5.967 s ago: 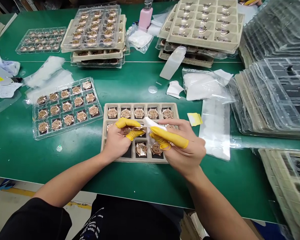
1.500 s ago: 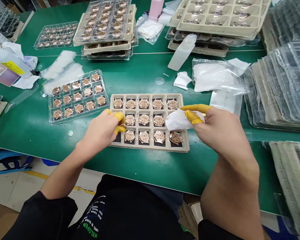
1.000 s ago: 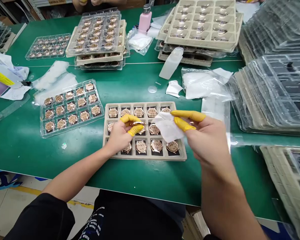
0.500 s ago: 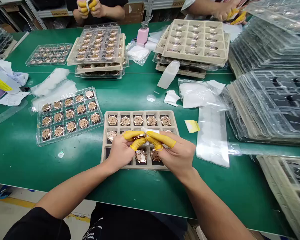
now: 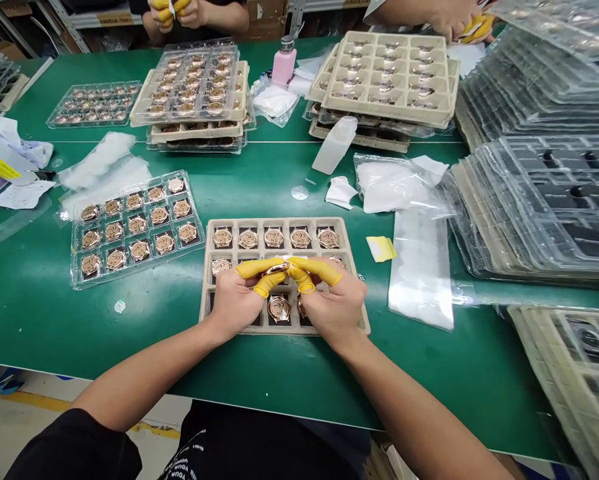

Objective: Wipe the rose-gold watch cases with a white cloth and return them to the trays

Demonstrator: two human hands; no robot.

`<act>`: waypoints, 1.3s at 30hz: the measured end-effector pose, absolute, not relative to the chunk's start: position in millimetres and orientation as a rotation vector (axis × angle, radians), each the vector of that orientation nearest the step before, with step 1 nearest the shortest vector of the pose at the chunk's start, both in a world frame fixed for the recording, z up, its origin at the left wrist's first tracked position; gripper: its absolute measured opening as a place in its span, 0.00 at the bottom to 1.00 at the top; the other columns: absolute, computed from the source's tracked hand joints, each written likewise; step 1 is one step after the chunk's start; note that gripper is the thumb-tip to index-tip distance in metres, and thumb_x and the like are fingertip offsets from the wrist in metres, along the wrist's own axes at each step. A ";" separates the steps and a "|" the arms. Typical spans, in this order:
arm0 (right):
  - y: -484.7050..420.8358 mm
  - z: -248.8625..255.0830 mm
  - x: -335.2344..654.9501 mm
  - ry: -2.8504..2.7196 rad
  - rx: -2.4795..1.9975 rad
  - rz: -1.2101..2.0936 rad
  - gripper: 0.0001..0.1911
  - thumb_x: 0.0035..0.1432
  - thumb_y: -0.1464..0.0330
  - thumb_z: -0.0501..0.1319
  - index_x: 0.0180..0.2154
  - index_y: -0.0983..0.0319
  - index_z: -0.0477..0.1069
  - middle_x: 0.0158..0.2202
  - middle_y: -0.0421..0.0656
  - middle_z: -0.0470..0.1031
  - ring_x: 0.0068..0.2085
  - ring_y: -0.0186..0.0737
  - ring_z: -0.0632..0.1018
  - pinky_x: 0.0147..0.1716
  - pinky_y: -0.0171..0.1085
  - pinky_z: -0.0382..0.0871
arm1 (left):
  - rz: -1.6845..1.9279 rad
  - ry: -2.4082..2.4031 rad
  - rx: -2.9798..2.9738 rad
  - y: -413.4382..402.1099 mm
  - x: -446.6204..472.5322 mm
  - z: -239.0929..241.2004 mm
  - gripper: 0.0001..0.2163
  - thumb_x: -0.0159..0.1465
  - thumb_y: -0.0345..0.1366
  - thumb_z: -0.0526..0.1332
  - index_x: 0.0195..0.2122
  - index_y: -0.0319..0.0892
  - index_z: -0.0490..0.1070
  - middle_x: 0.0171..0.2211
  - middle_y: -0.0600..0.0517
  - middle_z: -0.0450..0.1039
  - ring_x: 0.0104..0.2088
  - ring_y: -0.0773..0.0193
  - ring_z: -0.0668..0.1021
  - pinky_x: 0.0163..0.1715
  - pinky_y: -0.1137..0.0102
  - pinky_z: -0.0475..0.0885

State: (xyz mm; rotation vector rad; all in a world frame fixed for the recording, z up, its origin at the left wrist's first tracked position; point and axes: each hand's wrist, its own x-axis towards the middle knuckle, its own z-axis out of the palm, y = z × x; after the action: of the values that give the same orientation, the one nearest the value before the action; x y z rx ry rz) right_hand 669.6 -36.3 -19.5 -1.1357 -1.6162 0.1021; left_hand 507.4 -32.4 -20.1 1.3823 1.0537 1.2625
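Note:
Yellow finger cots cover the thumbs and forefingers of both my hands. My left hand (image 5: 236, 300) is closed, pinching a rose-gold watch case (image 5: 278, 268) turned edge-on. Against its right side my right hand (image 5: 336, 303) is closed on a white wipe (image 5: 296, 258), mostly hidden by the fingers. Both hands are over a beige compartment tray (image 5: 204, 267), where more watch cases lie on dark pads. One watch case (image 5: 279, 309) shows below my fingers; the front left compartment has only its dark pad.
A clear tray of watch cases (image 5: 138, 230) lies to the left. Stacked trays (image 5: 189, 87) and a pink pump bottle (image 5: 284, 63) stand farther back. White wipes (image 5: 389, 187) and a yellow-white scrap (image 5: 380, 249) are on the right, beside tall tray stacks (image 5: 554, 213). Two co-workers' hands (image 5: 179, 12) show opposite.
My right hand has shifted left and inward, closer to my left hand. The watch case has tilted slightly in the fingers, and the view has moved a little.

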 end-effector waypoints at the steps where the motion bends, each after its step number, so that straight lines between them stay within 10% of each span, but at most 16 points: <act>1: -36.5 -18.9 668.6 -1.623 -1.160 0.106 0.08 0.59 0.77 0.63 0.37 0.59 0.78 0.31 0.40 0.81 0.27 0.32 0.78 0.25 0.31 0.70 | 1.270 1.044 1.349 -32.2 507.9 -19.9 0.11 0.61 0.41 0.71 0.42 0.43 0.83 0.42 0.47 0.84 0.41 0.58 0.85 0.48 0.63 0.82; 6: -37.9 -15.6 676.7 -1.744 -1.231 0.141 0.09 0.53 0.77 0.62 0.35 0.60 0.77 0.31 0.41 0.78 0.28 0.33 0.74 0.25 0.33 0.63 | 1.168 0.996 1.334 -28.9 504.6 -23.2 0.09 0.61 0.37 0.71 0.42 0.42 0.82 0.40 0.47 0.84 0.42 0.59 0.85 0.48 0.63 0.82; 13: -35.0 -7.8 674.4 -1.114 -1.274 1.353 0.15 0.61 0.56 0.62 0.29 0.60 0.71 0.16 0.33 0.61 0.15 0.29 0.59 0.14 0.32 0.55 | 1.283 1.091 1.288 -18.3 501.9 -26.5 0.06 0.59 0.31 0.70 0.37 0.41 0.78 0.43 0.47 0.77 0.47 0.60 0.80 0.52 0.62 0.78; 18: -37.9 -11.2 678.3 -1.192 -1.220 0.728 0.07 0.55 0.67 0.70 0.39 0.56 0.81 0.31 0.39 0.79 0.25 0.32 0.76 0.24 0.33 0.70 | 1.227 0.981 0.978 -18.3 505.6 -17.3 0.15 0.57 0.41 0.74 0.37 0.41 0.72 0.38 0.50 0.78 0.39 0.63 0.81 0.47 0.61 0.79; 23: -42.5 -13.2 680.2 -1.696 -1.095 0.247 0.22 0.57 0.80 0.60 0.47 0.54 0.81 0.43 0.41 0.84 0.41 0.39 0.84 0.38 0.37 0.78 | 1.234 0.939 1.059 -19.2 507.7 -17.6 0.17 0.51 0.42 0.78 0.35 0.41 0.75 0.34 0.52 0.79 0.39 0.63 0.81 0.45 0.65 0.79; 30: -33.0 -17.7 693.2 -1.937 -1.130 -0.020 0.14 0.54 0.80 0.60 0.40 0.61 0.79 0.35 0.43 0.82 0.31 0.37 0.79 0.27 0.34 0.68 | 1.173 0.978 1.360 -22.4 502.5 -19.0 0.08 0.56 0.34 0.73 0.37 0.42 0.81 0.37 0.48 0.83 0.39 0.61 0.83 0.43 0.65 0.80; 34: -35.3 -7.9 689.0 -1.793 -1.135 0.589 0.04 0.58 0.71 0.62 0.32 0.60 0.76 0.27 0.40 0.75 0.25 0.34 0.72 0.23 0.34 0.64 | 1.292 1.017 1.718 -23.9 495.0 -21.4 0.08 0.60 0.26 0.66 0.36 0.45 0.82 0.36 0.50 0.84 0.37 0.61 0.83 0.40 0.65 0.80; 39: -42.6 1.5 672.3 -0.999 -1.159 1.682 0.18 0.57 0.51 0.64 0.32 0.60 0.73 0.21 0.38 0.69 0.16 0.32 0.63 0.11 0.33 0.53 | 1.435 0.981 1.891 -21.9 492.0 -22.1 0.10 0.59 0.26 0.66 0.35 0.50 0.82 0.38 0.53 0.84 0.44 0.58 0.83 0.50 0.58 0.78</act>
State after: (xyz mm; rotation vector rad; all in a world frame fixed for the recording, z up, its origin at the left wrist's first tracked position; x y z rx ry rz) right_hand 672.3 -42.6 1.5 -1.1591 -0.9986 1.6820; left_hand 492.0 -21.9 -22.1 1.8907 0.9813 1.4349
